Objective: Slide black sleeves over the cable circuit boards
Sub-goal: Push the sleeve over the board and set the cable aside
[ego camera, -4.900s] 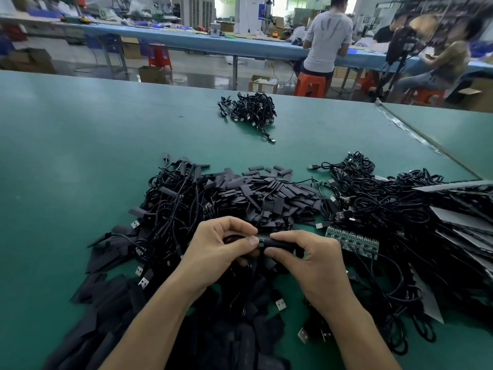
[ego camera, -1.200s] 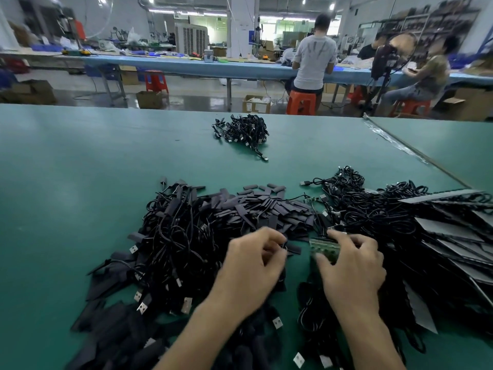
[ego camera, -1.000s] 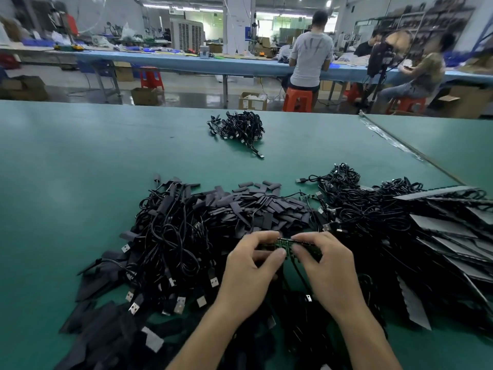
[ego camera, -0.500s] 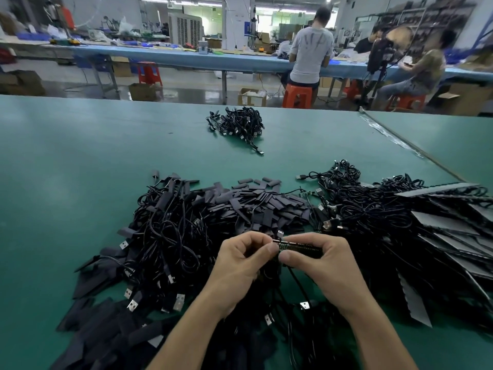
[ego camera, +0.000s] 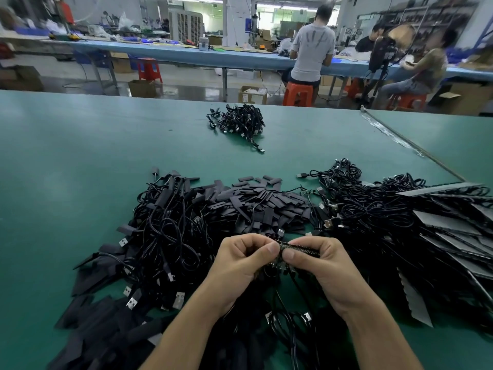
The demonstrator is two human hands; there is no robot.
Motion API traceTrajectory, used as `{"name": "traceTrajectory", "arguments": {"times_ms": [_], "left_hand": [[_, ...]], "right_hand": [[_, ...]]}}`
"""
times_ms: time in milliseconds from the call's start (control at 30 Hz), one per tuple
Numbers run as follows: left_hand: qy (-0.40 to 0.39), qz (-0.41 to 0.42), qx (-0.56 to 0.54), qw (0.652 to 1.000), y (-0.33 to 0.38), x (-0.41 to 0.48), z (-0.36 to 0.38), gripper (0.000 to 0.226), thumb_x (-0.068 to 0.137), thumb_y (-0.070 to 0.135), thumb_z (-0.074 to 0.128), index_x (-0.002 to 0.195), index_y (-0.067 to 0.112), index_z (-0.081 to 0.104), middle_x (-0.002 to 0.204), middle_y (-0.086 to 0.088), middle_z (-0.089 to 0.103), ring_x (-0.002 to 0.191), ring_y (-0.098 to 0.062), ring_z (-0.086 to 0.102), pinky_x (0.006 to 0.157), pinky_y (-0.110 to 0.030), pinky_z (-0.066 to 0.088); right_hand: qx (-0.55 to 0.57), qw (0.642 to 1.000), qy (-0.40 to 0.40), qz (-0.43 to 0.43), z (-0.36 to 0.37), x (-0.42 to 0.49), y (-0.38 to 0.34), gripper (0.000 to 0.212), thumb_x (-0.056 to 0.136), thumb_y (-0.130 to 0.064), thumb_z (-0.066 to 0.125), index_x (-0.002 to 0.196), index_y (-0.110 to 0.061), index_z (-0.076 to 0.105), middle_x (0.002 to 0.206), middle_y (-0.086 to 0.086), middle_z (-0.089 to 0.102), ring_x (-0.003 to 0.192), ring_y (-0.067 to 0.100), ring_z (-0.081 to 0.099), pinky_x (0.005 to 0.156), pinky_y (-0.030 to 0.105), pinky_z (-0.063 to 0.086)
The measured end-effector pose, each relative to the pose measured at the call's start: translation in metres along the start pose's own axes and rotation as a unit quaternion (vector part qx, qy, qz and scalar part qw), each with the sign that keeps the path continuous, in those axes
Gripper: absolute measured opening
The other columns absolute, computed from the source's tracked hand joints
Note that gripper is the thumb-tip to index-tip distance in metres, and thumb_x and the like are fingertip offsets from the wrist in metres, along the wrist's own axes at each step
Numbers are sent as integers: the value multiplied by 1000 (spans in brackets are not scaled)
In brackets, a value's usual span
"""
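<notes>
Green tabletop (ego camera: 80, 156) in a workshop, both hands meeting low at its near edge over heaped black cables (ego camera: 170, 236).
The left hand (ego camera: 240, 263) and right hand (ego camera: 325, 265) face each other, knuckles up, fingers (ego camera: 250, 243) curled, pinching the two ends of a narrow circuit board (ego camera: 298, 248) held level between them. The black sleeves (ego camera: 256, 204) lie piled just beyond. Bare green surface spreads to the left and far side, where a small cable bundle (ego camera: 240, 121) sits; a seam (ego camera: 416, 153) bounds the right.
</notes>
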State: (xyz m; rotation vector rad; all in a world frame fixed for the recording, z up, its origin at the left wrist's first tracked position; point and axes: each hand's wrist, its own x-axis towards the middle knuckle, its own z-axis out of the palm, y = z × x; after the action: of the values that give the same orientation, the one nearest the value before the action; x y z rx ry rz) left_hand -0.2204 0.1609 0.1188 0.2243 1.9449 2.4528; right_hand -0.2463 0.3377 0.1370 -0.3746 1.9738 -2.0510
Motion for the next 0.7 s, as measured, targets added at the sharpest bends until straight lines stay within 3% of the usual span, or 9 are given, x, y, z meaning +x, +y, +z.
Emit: {"name": "traceTrajectory", "arguments": {"times_ms": [167,333,433,500,533,567,633,667,700], "left_hand": [[30,-7,-21,999,-2,0,2,13,81,29,72,76,17,76,67,-1,67,56,-6,60,52,-16,47],[89,-25,-145,985,-1,5,1,13,77,26,71,73,13,74,69,-8,67,57,-16,63,55,-26,55],[121,-14,-200,972,-3,6,-3,16,83,24,65,70,16,71,68,-4,63,59,-13,60,59,-27,56],[138,3,-222,965,-3,4,-4,19,86,26,60,73,19,71,72,-4,64,63,-14,63,64,-30,58],[144,20,-213,966,-1,4,-4,19,88,28,58,76,20,69,73,-5,64,63,-15,63,65,-32,59],[154,43,-185,970,0,3,-4,17,90,29,57,79,22,67,73,-4,63,61,-15,62,63,-32,58],[189,109,-101,971,7,3,-3,16,94,31,54,82,28,64,69,1,59,54,-12,55,56,-28,54],[206,148,-61,965,12,3,-3,18,97,31,53,83,32,64,66,5,55,51,-9,49,51,-24,50],[218,188,-20,957,18,3,-4,20,101,33,53,85,36,65,63,9,51,48,-7,43,47,-22,43]], "right_hand": [[52,998,-22,4,6,1,-1,21,70,-22,88,84,-9,79,76,7,74,70,20,71,65,25,56],[81,995,-54,-5,38,4,7,25,70,-22,84,87,-5,78,80,17,72,74,24,65,71,30,56],[69,997,21,-2,32,3,-2,17,69,-20,86,81,-10,78,77,15,73,70,25,67,69,35,56],[-20,989,147,0,18,1,-4,15,69,-25,89,77,-18,78,73,4,74,69,23,70,66,33,56],[-121,965,232,-1,10,1,-3,11,73,-28,87,78,-24,78,74,-3,74,74,21,71,66,29,55],[-259,917,304,0,5,1,-1,10,78,-29,83,86,-28,77,81,-8,73,85,20,69,71,26,52],[-491,788,371,22,3,2,6,34,84,-24,77,116,-28,69,112,-3,64,111,24,56,89,36,44],[-539,749,385,12,5,3,9,43,84,-20,77,124,-27,66,124,1,57,120,26,47,96,43,38],[-555,732,395,-15,8,5,10,47,82,-15,77,126,-26,65,130,3,53,124,27,42,100,47,34]]}}
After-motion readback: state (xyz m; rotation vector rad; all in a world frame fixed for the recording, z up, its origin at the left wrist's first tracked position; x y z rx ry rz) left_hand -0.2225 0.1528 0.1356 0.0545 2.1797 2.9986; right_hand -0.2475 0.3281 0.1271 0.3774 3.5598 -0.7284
